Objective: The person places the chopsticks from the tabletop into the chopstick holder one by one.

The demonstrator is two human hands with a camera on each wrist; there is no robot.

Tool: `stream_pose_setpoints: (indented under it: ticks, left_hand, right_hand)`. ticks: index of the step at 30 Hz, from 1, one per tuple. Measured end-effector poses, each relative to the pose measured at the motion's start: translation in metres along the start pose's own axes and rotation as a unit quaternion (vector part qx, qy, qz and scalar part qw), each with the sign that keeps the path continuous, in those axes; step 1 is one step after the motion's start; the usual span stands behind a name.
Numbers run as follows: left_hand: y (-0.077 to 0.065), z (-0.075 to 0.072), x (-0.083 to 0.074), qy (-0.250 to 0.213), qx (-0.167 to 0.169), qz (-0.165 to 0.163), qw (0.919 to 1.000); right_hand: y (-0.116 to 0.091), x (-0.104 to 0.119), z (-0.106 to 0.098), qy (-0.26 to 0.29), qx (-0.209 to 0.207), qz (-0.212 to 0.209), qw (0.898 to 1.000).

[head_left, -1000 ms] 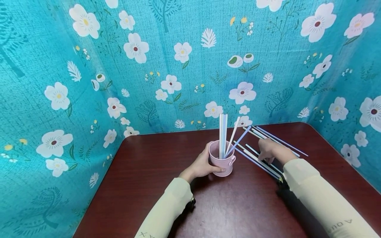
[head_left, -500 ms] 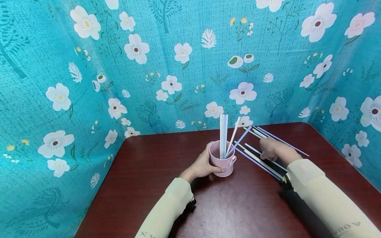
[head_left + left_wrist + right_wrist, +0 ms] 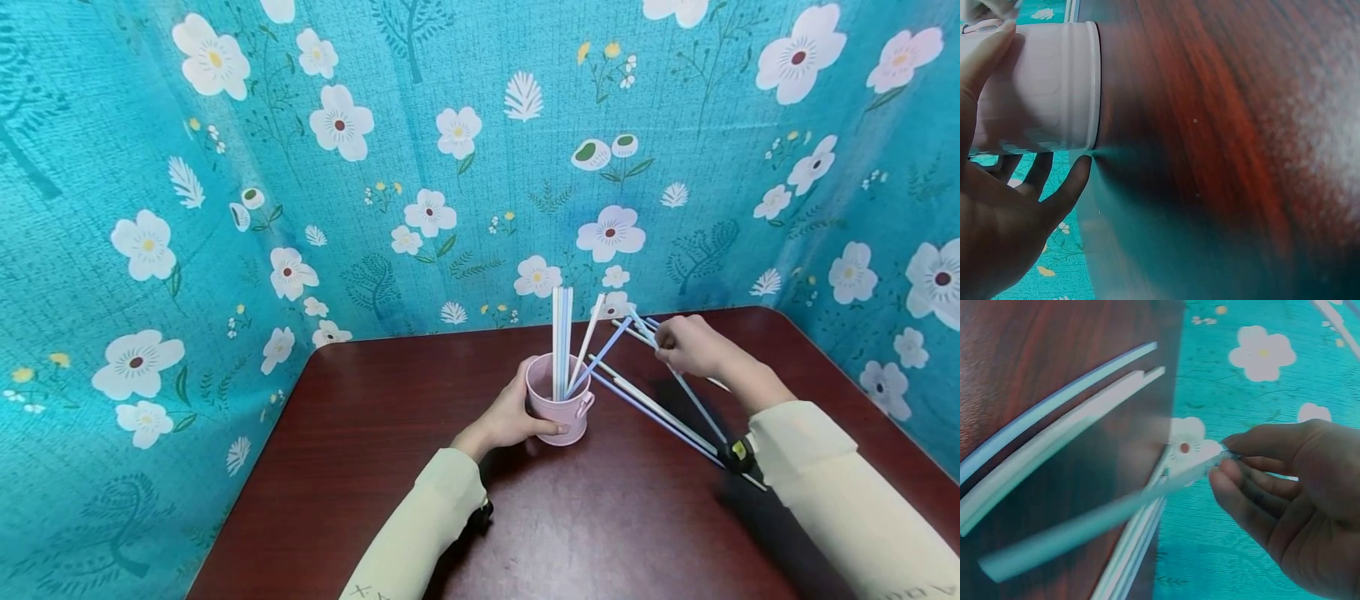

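Note:
My left hand [image 3: 506, 414] grips a small pink bucket [image 3: 553, 407] with a side handle, the thumb across its front. Several white, pale blue and blue straws [image 3: 562, 346] stand in the bucket, some leaning on the rim. In the left wrist view the bucket [image 3: 1047, 81] stands with its base on the table, between thumb and fingers. To the right of the bucket, my right hand [image 3: 693, 346] pinches a pale blue straw [image 3: 699, 406] above the table. The right wrist view shows that straw [image 3: 1085, 528] blurred, one end between thumb and fingertips.
Several white and blue straws [image 3: 652, 406] lie slanting on the dark red-brown table [image 3: 390, 417] right of the bucket. Another group of straws [image 3: 640, 336] lies farther back, partly hidden by the right hand. A teal floral cloth [image 3: 465, 225] hangs behind the table and at its sides.
My right hand has risen from among the lying straws with a pale blue straw between its fingers and shifted slightly right. The left hand and the bucket have stayed in place.

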State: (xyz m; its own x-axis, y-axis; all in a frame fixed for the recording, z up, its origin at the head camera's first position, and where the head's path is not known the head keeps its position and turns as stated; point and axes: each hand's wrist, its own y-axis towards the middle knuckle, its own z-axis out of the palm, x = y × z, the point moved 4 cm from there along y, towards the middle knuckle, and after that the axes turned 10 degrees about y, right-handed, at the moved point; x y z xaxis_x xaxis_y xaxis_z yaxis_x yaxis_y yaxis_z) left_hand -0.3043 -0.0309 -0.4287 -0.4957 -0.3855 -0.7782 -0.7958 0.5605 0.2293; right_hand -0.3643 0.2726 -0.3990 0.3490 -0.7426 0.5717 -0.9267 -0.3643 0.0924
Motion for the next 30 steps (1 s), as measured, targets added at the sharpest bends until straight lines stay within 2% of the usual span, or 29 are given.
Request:
stream_pose_setpoints:
  ticks: [8,15,25,30]
  left_hand:
    - [0.0,0.0,-0.001,-0.008,0.002,0.004,1.0]
    - [0.0,0.001,-0.002,-0.01,-0.002,0.004,0.9999]
    - [0.0,0.001,-0.001,-0.005,-0.004,0.006,1.0]
    - [0.0,0.001,0.0,0.001,-0.002,0.0,1.0]
  right_hand:
    - [-0.008,0.02,-0.014,0.082,-0.07,0.003,0.994]
    - [-0.014,0.033,-0.022,0.113,-0.127,-0.022,0.985]
    - [-0.019,0.047,-0.033,0.13,-0.189,-0.018,0.973]
    - [-0.02,0.053,-0.036,0.161,-0.222,-0.011,0.962]
